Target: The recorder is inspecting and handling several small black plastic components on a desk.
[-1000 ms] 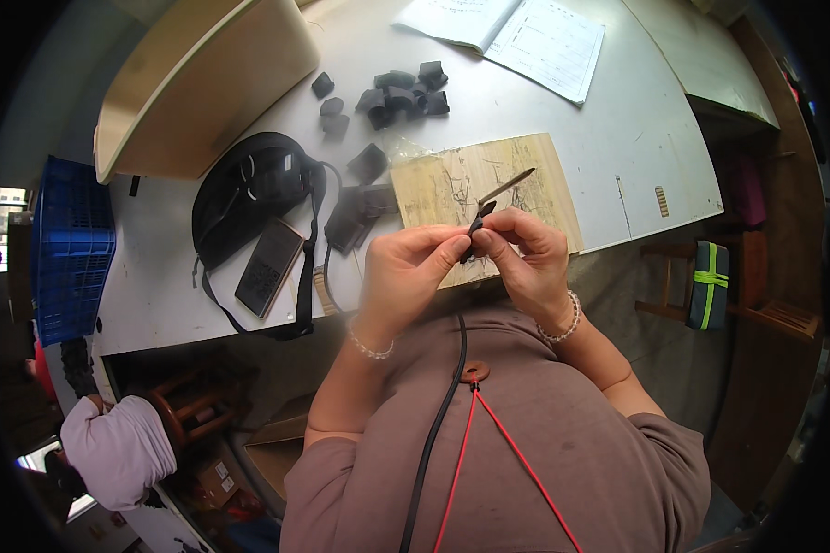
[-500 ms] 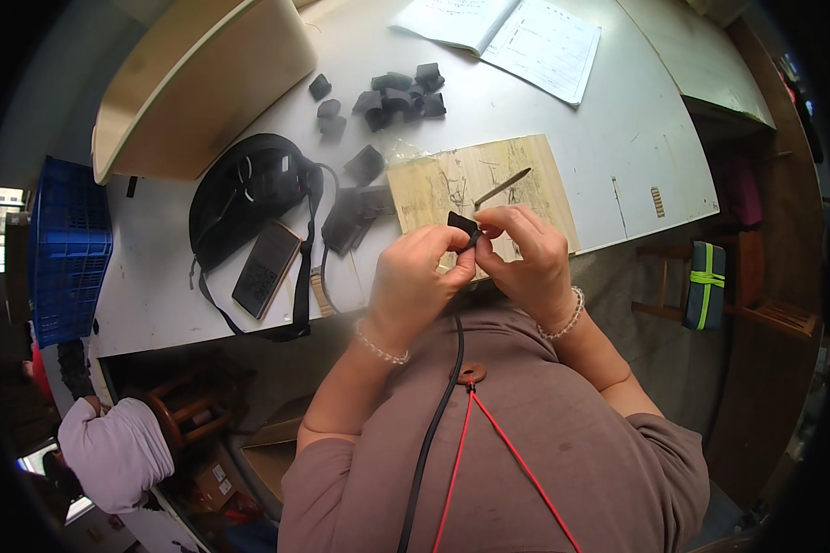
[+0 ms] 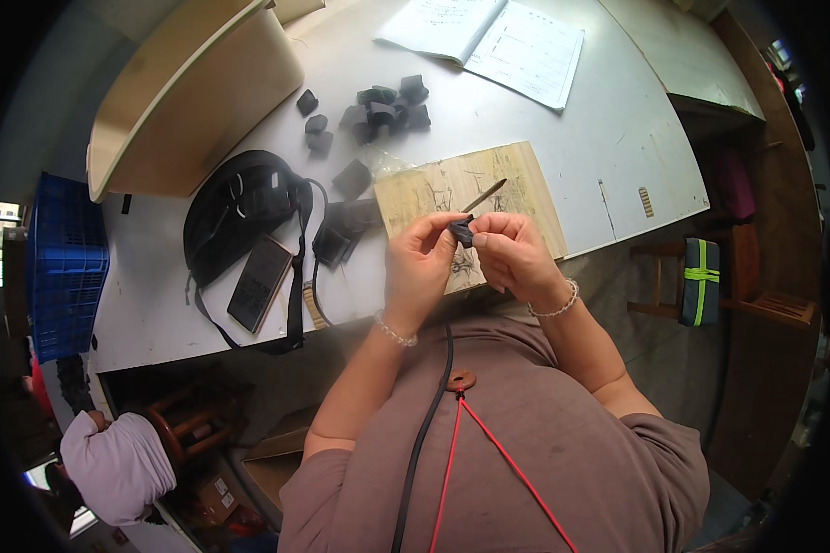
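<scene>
A small black piece (image 3: 462, 230), perhaps folded cloth, is pinched between my two hands over the near part of a wooden board (image 3: 406, 198). My left hand (image 3: 419, 269) grips its left side with thumb and fingers. My right hand (image 3: 515, 256) pinches its right side, fingertips close to the left ones. Just beyond my fingers a dark pointed rod (image 3: 485, 195) rests slanting on the board, its near end hidden by my hands. To the left of the board are more flat black pieces (image 3: 349, 221), and a loose pile of small black pieces (image 3: 383, 112) sits farther back.
On the white table (image 3: 609, 138) are an open notebook (image 3: 530, 55), a black waist bag (image 3: 235, 217) with a strap, and a phone (image 3: 260, 284). A beige bin (image 3: 203, 111) stands far left, beside a blue crate (image 3: 67, 276). Another person's pale sleeve (image 3: 124, 461) shows lower left.
The black piece has been turned in my fingers and now lies lower between them. My hands have shifted slightly up the board, and the whole view has moved a little.
</scene>
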`<state>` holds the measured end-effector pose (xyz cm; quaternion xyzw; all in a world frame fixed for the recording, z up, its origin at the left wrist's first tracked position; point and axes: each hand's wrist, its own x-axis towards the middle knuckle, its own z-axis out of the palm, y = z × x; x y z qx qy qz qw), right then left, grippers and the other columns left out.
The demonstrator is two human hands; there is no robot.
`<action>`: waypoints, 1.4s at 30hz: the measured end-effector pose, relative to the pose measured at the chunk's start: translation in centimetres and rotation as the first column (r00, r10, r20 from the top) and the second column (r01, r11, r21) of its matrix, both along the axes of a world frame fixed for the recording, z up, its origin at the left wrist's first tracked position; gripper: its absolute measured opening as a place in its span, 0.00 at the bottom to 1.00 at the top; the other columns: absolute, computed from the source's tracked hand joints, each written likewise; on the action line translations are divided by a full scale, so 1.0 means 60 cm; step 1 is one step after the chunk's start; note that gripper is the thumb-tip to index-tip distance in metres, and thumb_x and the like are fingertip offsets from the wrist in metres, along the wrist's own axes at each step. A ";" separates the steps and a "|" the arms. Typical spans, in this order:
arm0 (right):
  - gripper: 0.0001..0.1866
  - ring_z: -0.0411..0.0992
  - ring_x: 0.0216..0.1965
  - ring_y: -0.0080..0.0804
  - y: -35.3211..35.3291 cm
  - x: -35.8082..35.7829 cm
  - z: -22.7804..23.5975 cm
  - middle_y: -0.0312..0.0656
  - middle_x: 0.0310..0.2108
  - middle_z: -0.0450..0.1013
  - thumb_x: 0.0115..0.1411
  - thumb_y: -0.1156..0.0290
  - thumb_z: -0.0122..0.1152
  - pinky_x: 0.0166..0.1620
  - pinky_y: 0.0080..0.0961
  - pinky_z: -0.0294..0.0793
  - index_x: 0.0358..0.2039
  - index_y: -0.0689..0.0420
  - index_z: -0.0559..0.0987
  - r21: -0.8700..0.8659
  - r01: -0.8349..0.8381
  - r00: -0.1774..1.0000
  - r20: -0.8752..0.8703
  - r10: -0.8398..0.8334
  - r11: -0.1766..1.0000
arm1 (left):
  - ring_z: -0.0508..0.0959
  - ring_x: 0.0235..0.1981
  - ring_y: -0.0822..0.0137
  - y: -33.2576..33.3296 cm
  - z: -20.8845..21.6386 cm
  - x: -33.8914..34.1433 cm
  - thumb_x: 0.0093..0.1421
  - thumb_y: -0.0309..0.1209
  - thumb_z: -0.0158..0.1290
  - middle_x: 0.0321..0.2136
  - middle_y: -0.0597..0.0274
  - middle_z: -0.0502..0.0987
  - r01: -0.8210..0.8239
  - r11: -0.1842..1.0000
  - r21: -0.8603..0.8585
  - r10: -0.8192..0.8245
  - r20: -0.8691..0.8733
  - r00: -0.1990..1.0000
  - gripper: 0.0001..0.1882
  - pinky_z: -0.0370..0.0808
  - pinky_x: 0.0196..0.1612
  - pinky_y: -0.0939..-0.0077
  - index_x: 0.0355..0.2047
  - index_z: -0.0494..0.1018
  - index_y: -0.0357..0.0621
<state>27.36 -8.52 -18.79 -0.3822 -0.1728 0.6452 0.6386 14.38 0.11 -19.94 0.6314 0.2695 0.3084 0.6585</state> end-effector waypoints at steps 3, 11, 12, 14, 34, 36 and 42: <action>0.03 0.58 0.11 0.11 -0.004 -0.011 -0.005 0.29 0.15 0.65 0.54 0.76 0.55 0.13 0.10 0.57 0.27 0.62 0.72 0.105 0.058 0.994 0.086 -0.067 0.993 | 0.71 0.31 0.77 0.007 -0.015 -0.001 0.54 0.25 0.50 0.30 0.64 0.73 -0.036 0.962 0.269 0.031 0.022 0.999 0.04 0.67 0.34 0.83 0.30 0.71 0.38; 0.02 0.63 0.20 0.10 -0.008 -0.018 0.042 0.29 0.20 0.67 0.53 0.78 0.56 0.22 0.08 0.60 0.25 0.62 0.72 0.078 0.167 0.900 0.396 -0.184 0.983 | 0.67 0.32 0.77 -0.020 0.019 -0.016 0.58 0.28 0.47 0.31 0.68 0.69 0.351 0.659 -0.665 -0.038 0.437 0.899 0.05 0.65 0.32 0.84 0.33 0.71 0.43; 0.02 0.63 0.20 0.10 -0.009 -0.016 0.047 0.29 0.20 0.67 0.53 0.78 0.56 0.22 0.08 0.60 0.25 0.62 0.72 0.078 0.168 0.899 0.398 -0.185 0.983 | 0.66 0.28 0.78 -0.026 0.023 -0.023 0.59 0.30 0.47 0.29 0.68 0.69 0.471 0.450 -0.759 0.013 0.533 0.846 0.05 0.64 0.30 0.86 0.34 0.71 0.44; 0.03 0.62 0.20 0.12 -0.010 -0.012 0.053 0.36 0.25 0.68 0.53 0.80 0.55 0.20 0.09 0.60 0.26 0.62 0.71 0.180 0.085 0.894 0.420 -0.155 0.980 | 0.65 0.27 0.79 -0.015 0.009 -0.027 0.59 0.32 0.48 0.27 0.68 0.69 0.504 0.519 -0.690 -0.097 0.538 0.837 0.07 0.61 0.28 0.86 0.34 0.72 0.43; 0.06 0.69 0.22 0.16 -0.016 -0.019 0.078 0.34 0.26 0.71 0.60 0.70 0.48 0.22 0.15 0.69 0.37 0.55 0.66 0.318 0.256 0.901 -0.419 -0.107 0.913 | 0.70 0.35 0.64 -0.047 0.279 -0.079 0.58 0.34 0.50 0.29 0.61 0.72 0.453 0.848 0.275 -0.515 0.627 0.585 0.06 0.67 0.36 0.77 0.26 0.73 0.49; 0.05 0.69 0.22 0.15 -0.023 -0.023 0.081 0.33 0.26 0.71 0.60 0.70 0.48 0.22 0.15 0.67 0.37 0.54 0.66 0.309 0.261 0.902 -0.415 -0.117 0.915 | 0.70 0.31 0.67 -0.061 0.341 -0.068 0.57 0.35 0.51 0.27 0.56 0.72 0.658 0.753 0.019 -0.451 0.743 0.494 0.11 0.67 0.37 0.79 0.27 0.73 0.37; 0.04 0.66 0.18 0.15 -0.031 -0.035 0.082 0.32 0.25 0.70 0.60 0.69 0.49 0.20 0.14 0.61 0.34 0.52 0.66 0.270 0.233 0.932 -0.338 -0.135 0.934 | 0.67 0.28 0.69 -0.115 0.362 -0.039 0.50 0.34 0.58 0.21 0.61 0.69 0.613 0.756 -0.228 -0.068 0.905 0.420 0.10 0.62 0.40 0.82 0.20 0.73 0.43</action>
